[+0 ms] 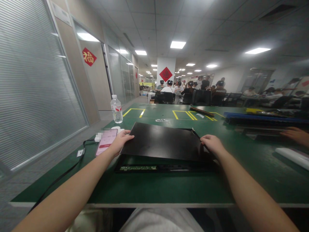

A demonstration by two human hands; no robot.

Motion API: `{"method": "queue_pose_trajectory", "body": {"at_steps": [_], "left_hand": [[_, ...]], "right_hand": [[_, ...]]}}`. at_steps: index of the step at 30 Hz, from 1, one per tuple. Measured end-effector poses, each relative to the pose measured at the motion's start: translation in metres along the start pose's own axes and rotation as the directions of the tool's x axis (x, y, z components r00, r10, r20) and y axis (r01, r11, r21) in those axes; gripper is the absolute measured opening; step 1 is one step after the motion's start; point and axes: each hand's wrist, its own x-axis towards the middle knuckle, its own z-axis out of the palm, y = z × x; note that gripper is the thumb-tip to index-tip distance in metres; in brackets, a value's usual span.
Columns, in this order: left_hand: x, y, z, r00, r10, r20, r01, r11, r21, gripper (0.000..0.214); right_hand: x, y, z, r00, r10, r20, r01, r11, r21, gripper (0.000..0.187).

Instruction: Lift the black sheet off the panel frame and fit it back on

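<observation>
A thin black rectangular panel point(164, 140) lies tilted in front of me, its far edge raised. My left hand point(122, 140) grips its left edge, thumb on top. At the far right corner my right hand point(212, 144) pinches the panel's edge, where a narrow dark strip seems to come loose; the fingertips partly hide it. Under the panel's near edge sits a black frame point(178, 168) with a green circuit board point(138, 168) showing at its left end. Most of that frame is covered by the panel.
A phone point(106, 142) with a pink screen and a cable lies left of my left hand, a water bottle point(117, 109) behind it. Yellow tape point(184, 115) marks the green table. To the right are stacked dark panels point(260, 124), a white object point(293, 157) and another person's hand point(295, 134).
</observation>
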Motion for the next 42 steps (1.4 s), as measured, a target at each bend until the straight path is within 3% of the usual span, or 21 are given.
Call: {"method": "queue_pose_trajectory", "body": {"at_steps": [18,28,42], "left_hand": [[0.012,-0.013,-0.007,0.999,0.042,0.029,-0.042,0.999,0.008,0.043],[0.006,-0.006,-0.005,0.999,0.024,0.022,-0.025,0.999,0.029,0.037],[0.014,-0.015,-0.007,0.999,0.031,0.012,-0.031,0.999,-0.007,0.043]], "right_hand": [[0.001,0.001,0.001,1.000,-0.015,0.003,0.015,1.000,-0.024,0.024],[0.003,0.003,0.002,1.000,-0.030,-0.003,0.030,0.999,-0.040,0.023],[0.002,0.003,0.002,0.999,-0.039,-0.009,0.038,0.997,-0.064,0.022]]}}
